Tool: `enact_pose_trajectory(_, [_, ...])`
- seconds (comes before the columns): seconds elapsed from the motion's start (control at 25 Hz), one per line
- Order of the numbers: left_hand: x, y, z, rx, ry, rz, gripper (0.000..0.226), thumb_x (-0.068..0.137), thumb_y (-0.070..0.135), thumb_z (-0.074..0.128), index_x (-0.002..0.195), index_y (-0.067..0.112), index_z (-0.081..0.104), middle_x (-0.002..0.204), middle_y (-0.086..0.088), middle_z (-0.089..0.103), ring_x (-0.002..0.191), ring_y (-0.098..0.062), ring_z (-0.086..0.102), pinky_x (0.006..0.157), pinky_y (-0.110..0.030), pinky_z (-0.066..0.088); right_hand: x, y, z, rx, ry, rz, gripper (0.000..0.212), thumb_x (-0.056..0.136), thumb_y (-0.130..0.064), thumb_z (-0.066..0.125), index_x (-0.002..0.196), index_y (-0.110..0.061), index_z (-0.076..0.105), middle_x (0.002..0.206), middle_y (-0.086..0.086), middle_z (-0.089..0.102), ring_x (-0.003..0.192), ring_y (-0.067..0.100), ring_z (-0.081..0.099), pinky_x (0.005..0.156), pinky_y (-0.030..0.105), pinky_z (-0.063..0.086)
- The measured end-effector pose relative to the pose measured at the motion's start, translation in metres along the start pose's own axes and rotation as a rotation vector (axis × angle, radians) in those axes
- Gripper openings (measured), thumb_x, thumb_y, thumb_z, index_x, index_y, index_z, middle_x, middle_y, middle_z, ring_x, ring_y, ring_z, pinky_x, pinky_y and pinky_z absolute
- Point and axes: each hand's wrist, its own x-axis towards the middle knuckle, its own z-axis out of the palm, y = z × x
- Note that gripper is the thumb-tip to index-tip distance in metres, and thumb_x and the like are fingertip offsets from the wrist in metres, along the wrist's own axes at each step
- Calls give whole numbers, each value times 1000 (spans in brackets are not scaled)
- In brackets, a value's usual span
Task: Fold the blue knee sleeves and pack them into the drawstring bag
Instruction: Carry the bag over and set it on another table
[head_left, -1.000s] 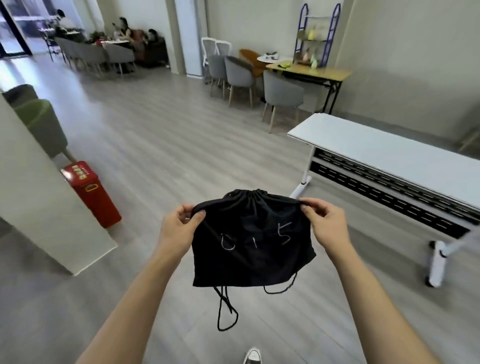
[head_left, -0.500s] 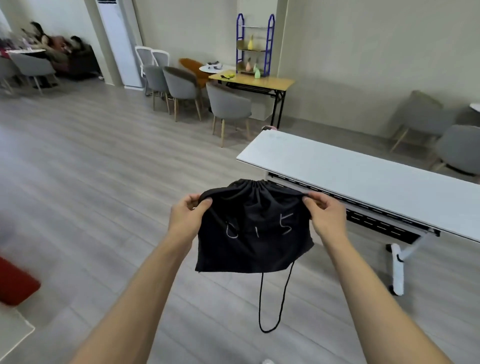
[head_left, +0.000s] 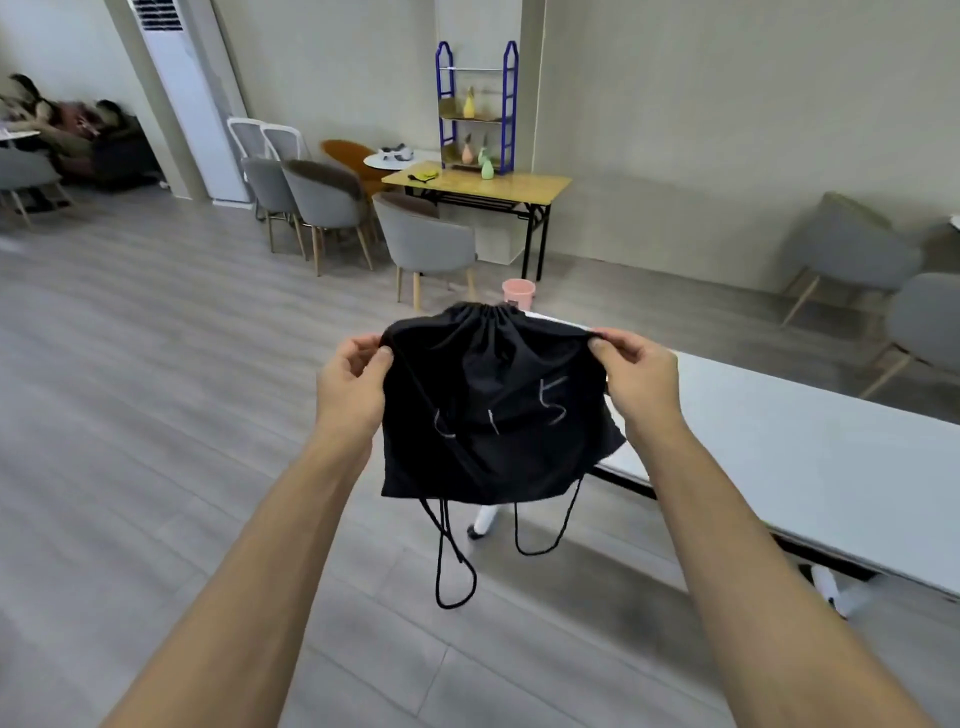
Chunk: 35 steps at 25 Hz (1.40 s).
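Swung further right since a second ago: red bin at the left gone from view, white table (head_left: 810, 447) now running from behind the bag out to the right edge, blue shelf rack (head_left: 476, 106) shifted toward centre. Grip unchanged across the three frames.

Nearest, two bare forearms reaching forward from the lower corners. Left hand (head_left: 349, 387) pinching the upper left corner of the black drawstring bag (head_left: 493, 410), thumb on the near face, fingers curled behind. Right hand (head_left: 636, 382) pinching the upper right corner the same way. Bag held in the air between both hands, clear of the floor, hanging down from the grip with its bulk below the knuckles. Mouth pointing up and away, cinched into a gathered bunch at the top centre, slightly above and beyond both hands. Long axis roughly vertical, top to bottom hem; width stretched side to side between the two pinches. Pale marks reading like "015" on the near face. Black cords (head_left: 452, 561) dangling in loops below the bottom hem, one long loop left of centre, a shorter one to the right. Knee sleeves not visible.

Beyond, grey wood-look floor. Further off, pink bucket (head_left: 518, 295) just past the bag's top, grey chairs (head_left: 426, 244), wooden table (head_left: 478, 184) under the rack, tall white air conditioner (head_left: 192, 98) at the far left, and people seated far left.
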Motion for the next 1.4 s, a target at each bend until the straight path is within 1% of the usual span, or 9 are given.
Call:
enact_pose_trajectory(0.12, [62, 14, 47, -56, -7, 69, 19, 102, 8, 54, 94, 23, 62, 87, 2, 65, 78, -9, 62, 74, -29, 53, 81, -36, 33, 112, -59, -64, 19, 96, -8, 63, 93, -20, 77, 90, 0, 77, 85, 14, 70, 84, 34, 57])
enact_pose_trajectory(0.28, [155, 20, 115, -130, -53, 88, 17, 101, 9, 54, 97, 22, 63, 90, 4, 69, 84, -10, 64, 82, -35, 53, 196, -73, 66, 225, 27, -170, 26, 95, -2, 62, 83, -21, 76, 90, 5, 76, 88, 19, 70, 95, 38, 59])
enact_pose_trajectory(0.4, [221, 28, 171, -201, -115, 72, 14, 102, 11, 55, 99, 22, 64, 93, 4, 71, 87, -10, 65, 89, -39, 54, 274, -87, 66, 251, 111, -228, 24, 94, -3, 64, 82, -20, 76, 82, 0, 77, 85, 18, 69, 95, 40, 58])
enact_pose_trajectory(0.6, [300, 42, 268, -293, -289, 55, 16, 101, 12, 56, 96, 23, 67, 93, 6, 74, 94, -16, 68, 98, -48, 55, 368, -118, 30, 287, 242, -347, 12, 91, -5, 67, 92, -11, 77, 89, 7, 75, 89, 22, 68, 98, 46, 57])
enact_pose_trajectory(0.76, [318, 40, 324, -322, -394, 41, 16, 103, 10, 53, 97, 21, 63, 89, 8, 71, 88, -11, 66, 84, -35, 56, 401, -121, 0, 253, 326, -421, 13, 91, -4, 66, 94, -9, 77, 86, 4, 76, 87, 20, 69, 94, 39, 58])
enact_pose_trajectory(0.92, [323, 1, 346, -196, -436, 7, 13, 103, 11, 53, 101, 19, 64, 98, 1, 72, 86, -14, 65, 75, -33, 55, 399, -65, -30, 47, 389, -347, 14, 93, -10, 66, 97, -15, 79, 93, 5, 76, 88, 15, 68, 92, 33, 57])
enact_pose_trajectory(1.04, [327, -46, 356, -115, -426, -21, 16, 101, 10, 56, 96, 21, 66, 91, 2, 71, 75, -12, 61, 70, -28, 50, 389, -6, -49, -74, 424, -245, 14, 95, -9, 66, 100, -14, 78, 93, 3, 75, 84, 8, 67, 84, 22, 56])
enact_pose_trajectory(1.24, [335, -144, 378, 113, -420, -161, 13, 100, 13, 58, 100, 23, 68, 88, 1, 77, 75, -14, 66, 73, -29, 53, 399, 120, -72, -194, 457, 121, 14, 93, -20, 70, 86, -31, 74, 82, -6, 74, 77, 11, 68, 81, 31, 55])
enact_pose_trajectory(1.4, [357, -235, 412, 369, -395, -297, 11, 98, 16, 59, 95, 23, 67, 90, -2, 76, 83, -24, 70, 76, -37, 55, 426, 212, -79, -291, 443, 358, 6, 94, -24, 67, 92, -25, 72, 82, -6, 70, 89, 22, 69, 80, 30, 52])
